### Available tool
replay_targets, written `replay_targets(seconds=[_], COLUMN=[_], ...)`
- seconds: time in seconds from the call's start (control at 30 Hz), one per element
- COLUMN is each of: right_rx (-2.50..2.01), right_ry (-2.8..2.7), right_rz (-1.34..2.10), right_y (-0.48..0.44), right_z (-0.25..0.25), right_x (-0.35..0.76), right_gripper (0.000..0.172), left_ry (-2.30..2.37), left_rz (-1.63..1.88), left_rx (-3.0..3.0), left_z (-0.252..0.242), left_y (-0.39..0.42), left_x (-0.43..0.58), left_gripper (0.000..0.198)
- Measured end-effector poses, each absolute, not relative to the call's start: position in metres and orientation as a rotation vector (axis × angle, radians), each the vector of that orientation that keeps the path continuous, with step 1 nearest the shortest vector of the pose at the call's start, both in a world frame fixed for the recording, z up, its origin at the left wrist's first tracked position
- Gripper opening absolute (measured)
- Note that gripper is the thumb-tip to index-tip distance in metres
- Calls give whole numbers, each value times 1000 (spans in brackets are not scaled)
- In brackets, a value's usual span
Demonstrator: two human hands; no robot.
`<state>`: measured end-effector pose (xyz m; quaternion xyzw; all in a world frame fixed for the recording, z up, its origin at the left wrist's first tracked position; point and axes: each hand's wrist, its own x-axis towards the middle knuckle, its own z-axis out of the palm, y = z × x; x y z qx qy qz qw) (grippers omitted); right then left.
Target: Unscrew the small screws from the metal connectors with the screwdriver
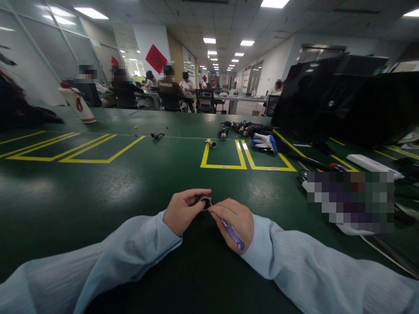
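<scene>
Near the front of the green table, my left hand (181, 212) is closed around a small dark metal cup-like part (205, 201) whose round opening faces right. My right hand (234, 220) grips a screwdriver (235, 235) with a clear purple handle. Its thin shaft points up and left, and the tip is at the part's opening; whether it touches inside I cannot tell. Fingers of my left hand hide much of the part. Farther off, a similar metal part (212, 144) lies within a yellow outline, and another metal part (157, 135) lies to its left.
Yellow tape (225, 167) marks rectangles on the green table (131, 196). A blue and white glove (264, 142) lies beside dark tools and cables (244, 127). Black monitors (327, 96) and a white power strip (375, 165) are at right. A paper cup (78, 104) stands far left. People sit beyond.
</scene>
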<state>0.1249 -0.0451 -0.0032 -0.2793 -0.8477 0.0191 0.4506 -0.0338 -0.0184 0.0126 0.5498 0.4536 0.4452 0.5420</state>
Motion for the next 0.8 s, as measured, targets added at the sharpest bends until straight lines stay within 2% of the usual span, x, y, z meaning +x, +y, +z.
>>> replay_targets(seconds=[0.8], right_rx=[-694], right_ry=[-2093], right_rz=[71], right_y=[-46], right_z=[-7], right_x=[121], right_gripper=[15], left_ry=[1113], left_rz=[1066], left_rx=[1396], left_z=[13], left_y=[-19], left_x=[-34], left_gripper=[28])
